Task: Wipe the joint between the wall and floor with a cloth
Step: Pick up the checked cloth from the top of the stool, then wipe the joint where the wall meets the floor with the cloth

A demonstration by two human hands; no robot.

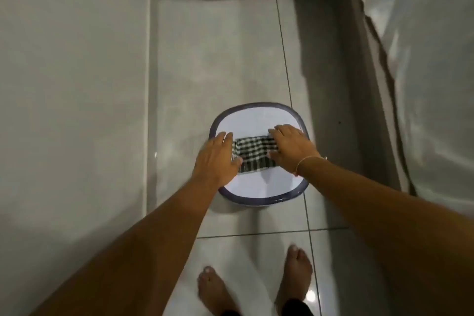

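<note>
Both grips lie spread flat, left hand (216, 159) and right hand (291, 149) pressing the checked cloth (252, 154) onto the stool (256, 202); folding looks underway, and next comes lifting it toward the wall-floor joint (151, 110) left of the stool.

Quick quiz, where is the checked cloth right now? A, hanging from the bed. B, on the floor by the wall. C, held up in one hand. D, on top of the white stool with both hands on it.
D: the cloth lies on the stool, the left hand and right hand pressing its ends.
</note>
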